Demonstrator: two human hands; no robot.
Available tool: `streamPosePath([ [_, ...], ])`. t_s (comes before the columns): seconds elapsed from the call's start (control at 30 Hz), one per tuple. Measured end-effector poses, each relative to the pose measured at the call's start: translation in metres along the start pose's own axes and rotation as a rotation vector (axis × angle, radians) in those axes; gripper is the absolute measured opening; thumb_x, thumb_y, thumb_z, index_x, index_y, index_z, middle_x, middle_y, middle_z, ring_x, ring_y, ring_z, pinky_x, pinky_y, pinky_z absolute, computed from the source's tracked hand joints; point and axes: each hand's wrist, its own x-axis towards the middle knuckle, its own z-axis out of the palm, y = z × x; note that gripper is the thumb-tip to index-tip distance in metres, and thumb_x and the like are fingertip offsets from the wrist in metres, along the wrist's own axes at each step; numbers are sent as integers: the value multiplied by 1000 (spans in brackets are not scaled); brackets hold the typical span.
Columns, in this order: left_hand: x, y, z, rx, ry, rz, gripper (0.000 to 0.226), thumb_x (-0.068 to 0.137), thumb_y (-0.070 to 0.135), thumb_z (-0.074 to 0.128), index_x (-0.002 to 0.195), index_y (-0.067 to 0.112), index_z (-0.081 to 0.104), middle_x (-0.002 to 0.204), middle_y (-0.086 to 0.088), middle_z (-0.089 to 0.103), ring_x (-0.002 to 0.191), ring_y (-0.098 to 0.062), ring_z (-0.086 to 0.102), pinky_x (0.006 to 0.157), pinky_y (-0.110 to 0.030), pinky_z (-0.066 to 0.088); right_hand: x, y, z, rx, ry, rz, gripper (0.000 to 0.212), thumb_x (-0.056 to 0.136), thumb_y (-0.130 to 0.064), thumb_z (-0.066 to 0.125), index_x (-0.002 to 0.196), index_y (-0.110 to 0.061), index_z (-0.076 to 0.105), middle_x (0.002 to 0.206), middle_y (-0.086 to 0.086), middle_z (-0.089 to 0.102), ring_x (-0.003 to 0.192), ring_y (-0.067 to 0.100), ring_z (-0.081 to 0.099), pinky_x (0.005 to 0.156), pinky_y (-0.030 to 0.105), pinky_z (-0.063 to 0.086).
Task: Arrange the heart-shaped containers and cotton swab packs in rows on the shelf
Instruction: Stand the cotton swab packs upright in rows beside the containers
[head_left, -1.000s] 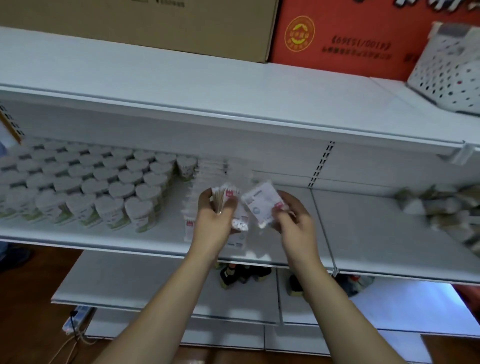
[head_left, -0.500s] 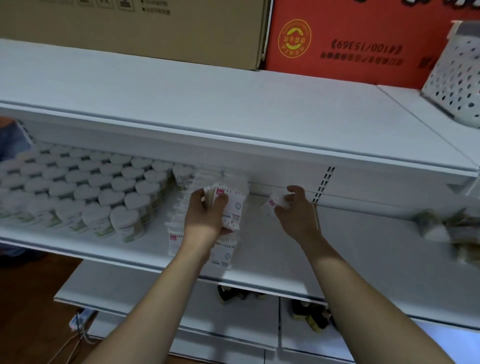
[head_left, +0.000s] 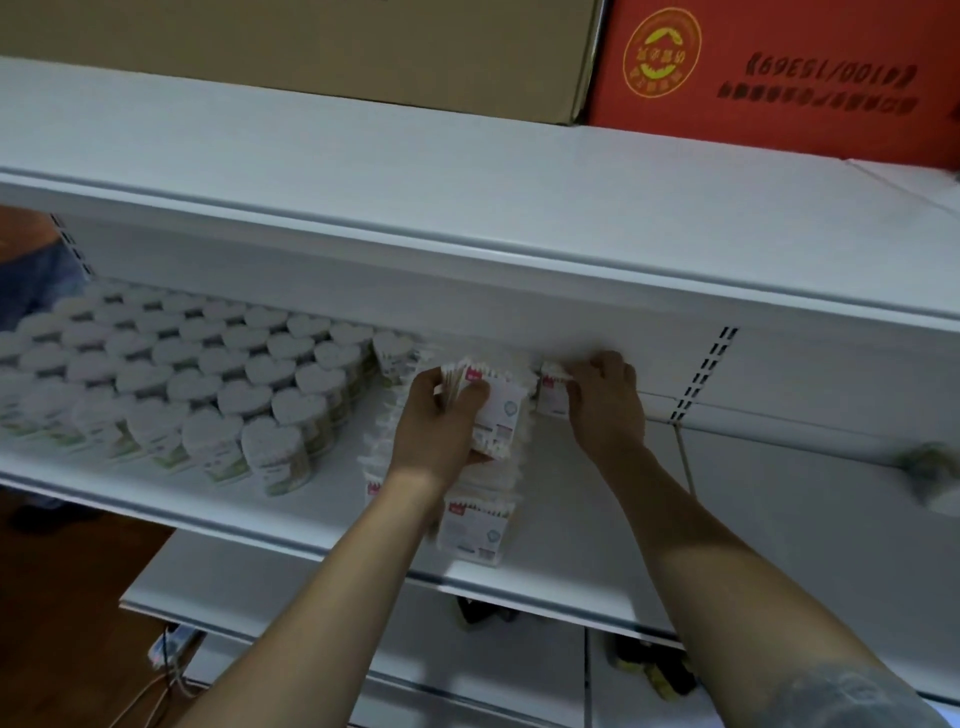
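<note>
Left hand (head_left: 436, 415) grips a swab-pack stack (head_left: 493, 410); right hand (head_left: 605, 400) pinches one red-labelled pack (head_left: 553, 389), writing unreadable.

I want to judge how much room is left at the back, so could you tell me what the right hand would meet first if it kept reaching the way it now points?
Probably the white back panel of the shelf, just beyond the right hand and the small white cotton swab pack it holds; depth there is unclear.

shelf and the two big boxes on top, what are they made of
The shelf looks like white painted sheet metal: smooth matte face, rolled front lip, slotted uprights behind. The brown box looks like plain corrugated cardboard, dull with a folded corner. The red box seems printed cardboard, slightly glossier.
</note>
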Motion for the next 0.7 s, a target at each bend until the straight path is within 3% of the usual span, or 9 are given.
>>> streamPosePath([
  [0.1,3,3,-3,2,-39,28,28,96,24,64,120,26,49,120,-10,64,103,-24,66,54,-25,57,6,-1,-1,-52,73,-7,15,83,-6,68,95,-11,74,104,20,51,95,43,50,59,47,53],
  [0.17,5,5,-4,14,-66,38,29,96,25,63,121,27,49,118,-8,64,103,-22,66,55,-24,57,10,2,2,-84,76,-35,15,80,-6,71,93,-12,75,98,19,52,91,42,51,55,46,54],
  [0.27,6,6,-2,33,-95,48,35,96,27,64,128,22,51,118,-7,65,104,-22,66,57,-24,57,11,10,5,-69,62,-58,20,84,-8,68,102,-12,74,101,20,55,93,43,51,62,51,56],
  [0.4,8,10,1,19,-141,11,36,95,26,65,128,20,52,117,-8,67,100,-21,69,61,-28,59,6,7,-10,-65,34,13,41,89,-8,62,129,-11,62,121,20,54,106,42,51,79,51,56],
  [0.5,10,11,4,-13,-188,-43,40,93,28,68,129,20,54,120,-6,67,105,-24,68,74,-40,61,-12,-10,-29,207,146,154,32,95,-13,58,127,-11,62,112,15,61,104,35,57,87,41,51],
  [0.57,8,9,9,0,-218,-65,36,91,28,70,124,22,57,120,-2,68,108,-23,67,82,-44,59,-35,-31,-52,491,156,286,19,99,-23,55,114,-20,68,93,1,69,92,22,66,79,29,50],
  [0.63,4,8,15,5,-231,-68,35,90,26,71,122,21,59,117,0,70,107,-22,67,82,-42,56,-57,-53,-78,770,54,394,21,101,-34,53,94,-23,70,81,-6,71,82,15,68,73,31,53],
  [0.7,-1,7,22,11,-240,-57,37,86,25,75,119,19,59,113,-1,71,104,-21,69,86,-46,57,-76,-68,-94,848,-81,420,27,99,-41,54,86,-22,68,81,-3,70,78,16,67,71,35,55],
])
